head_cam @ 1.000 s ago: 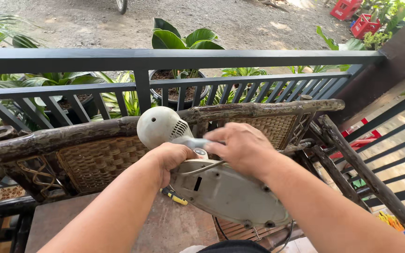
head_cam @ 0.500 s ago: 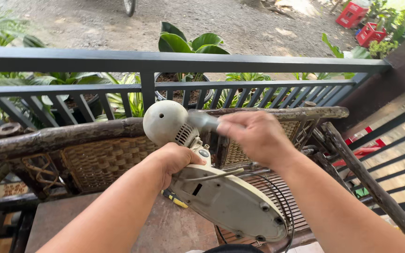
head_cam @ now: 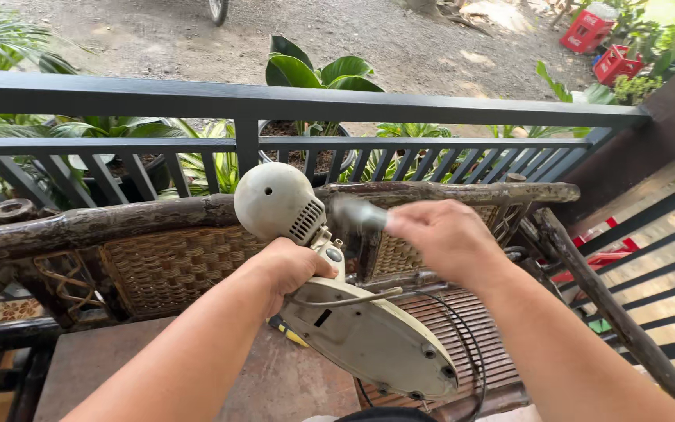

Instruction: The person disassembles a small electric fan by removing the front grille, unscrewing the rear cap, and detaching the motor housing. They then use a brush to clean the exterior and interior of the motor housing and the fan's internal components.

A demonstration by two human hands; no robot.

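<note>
A cream electric fan body lies tilted over a brown table [head_cam: 158, 367], its round motor housing [head_cam: 275, 199] raised and its oval base [head_cam: 369, 340] turned underside up toward me. My left hand [head_cam: 291, 270] grips the fan's neck just below the motor. My right hand [head_cam: 443, 238] is to the right of the motor and holds a blurred grey object [head_cam: 357, 215] whose end points at the housing; I cannot tell what it is. A black cord [head_cam: 462, 352] loops beside the base.
A yellow-handled tool [head_cam: 289, 332] lies partly hidden under the fan. Behind the table stands a wicker and wood bench [head_cam: 158, 262], then a dark metal railing [head_cam: 275, 101] with potted plants [head_cam: 314, 74]. Red crates [head_cam: 587, 31] sit on the dirt yard far right.
My right hand lifted off the fan's neck and moved up and to the right, now holding the grey object. The motor housing rose a little; my left hand kept its grip.
</note>
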